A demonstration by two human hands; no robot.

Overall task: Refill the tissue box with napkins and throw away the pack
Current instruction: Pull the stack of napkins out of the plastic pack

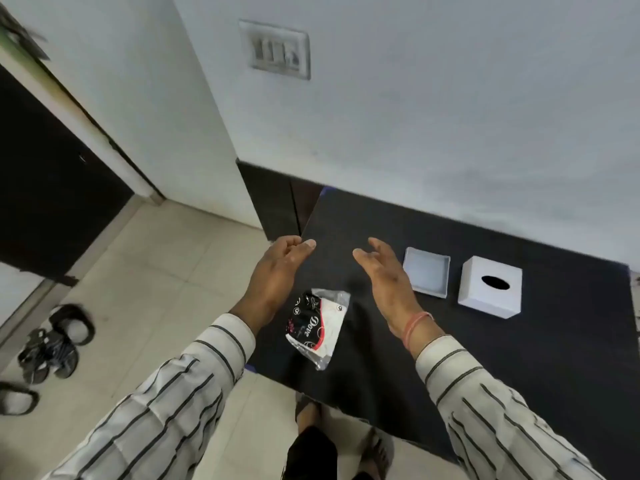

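Note:
A black, white and red napkin pack lies on the black table near its left edge. My left hand hovers above and left of the pack, fingers apart, holding nothing. My right hand hovers right of the pack, palm facing left, also empty. To the right stands the white tissue box cover with its oval slot facing up. Between it and my right hand sits the open white box base, which looks empty inside.
The table stands against a white wall with a switch plate. Several sandals lie on the tiled floor at the left, beside a dark doorway. My feet show below the table's front edge.

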